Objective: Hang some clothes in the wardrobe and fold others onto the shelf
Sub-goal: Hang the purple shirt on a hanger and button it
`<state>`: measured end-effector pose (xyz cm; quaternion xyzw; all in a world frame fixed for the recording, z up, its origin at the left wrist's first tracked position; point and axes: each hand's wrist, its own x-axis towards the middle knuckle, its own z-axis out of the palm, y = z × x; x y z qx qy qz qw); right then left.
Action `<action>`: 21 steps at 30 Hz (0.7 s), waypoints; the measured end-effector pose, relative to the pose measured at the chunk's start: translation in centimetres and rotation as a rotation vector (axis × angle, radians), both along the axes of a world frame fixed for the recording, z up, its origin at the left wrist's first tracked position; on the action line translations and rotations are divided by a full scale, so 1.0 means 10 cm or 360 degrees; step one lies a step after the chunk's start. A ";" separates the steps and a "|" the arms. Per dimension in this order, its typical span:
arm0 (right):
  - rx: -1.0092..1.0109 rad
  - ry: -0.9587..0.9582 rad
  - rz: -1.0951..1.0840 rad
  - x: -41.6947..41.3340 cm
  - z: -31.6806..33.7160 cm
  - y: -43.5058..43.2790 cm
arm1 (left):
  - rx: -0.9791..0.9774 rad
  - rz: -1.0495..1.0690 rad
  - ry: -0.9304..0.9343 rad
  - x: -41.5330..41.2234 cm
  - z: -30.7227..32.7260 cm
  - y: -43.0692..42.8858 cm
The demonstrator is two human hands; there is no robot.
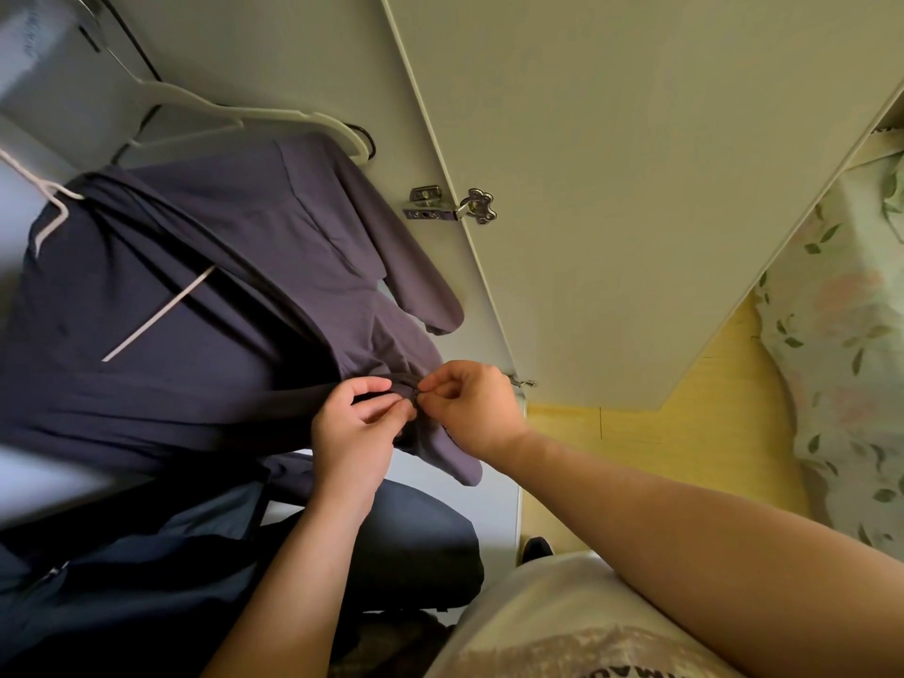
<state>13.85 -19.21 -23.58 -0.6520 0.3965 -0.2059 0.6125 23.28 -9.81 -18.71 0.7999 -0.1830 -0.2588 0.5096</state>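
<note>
Wardrobe door [611, 163] edge beside hung jacket [195, 310]

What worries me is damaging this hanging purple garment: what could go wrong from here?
1. The left hand and right hand both pinch the purple garment at its lower edge, where cloth is bunched; it may snag in what looks like a small metal fastener.
2. Pulling down hard might drag it off the white hanger, which sits tilted.
</note>
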 end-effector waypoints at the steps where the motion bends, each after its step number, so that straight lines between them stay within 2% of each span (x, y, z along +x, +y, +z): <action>1: -0.0010 0.0011 -0.0014 0.00 0.00 0.00 | -0.0021 0.0013 0.0020 -0.02 0.00 0.00; 5: -0.0032 0.0023 -0.0010 0.01 0.00 0.02 | -0.0084 0.0160 0.0071 -0.02 -0.01 -0.02; 12: -0.0054 -0.0024 0.0084 0.00 0.00 0.06 | -0.0021 0.0278 0.0131 0.07 -0.03 -0.02; 21: -0.0347 0.0080 0.0115 0.02 0.00 0.10 | -0.0046 0.0182 0.0187 0.07 0.03 -0.04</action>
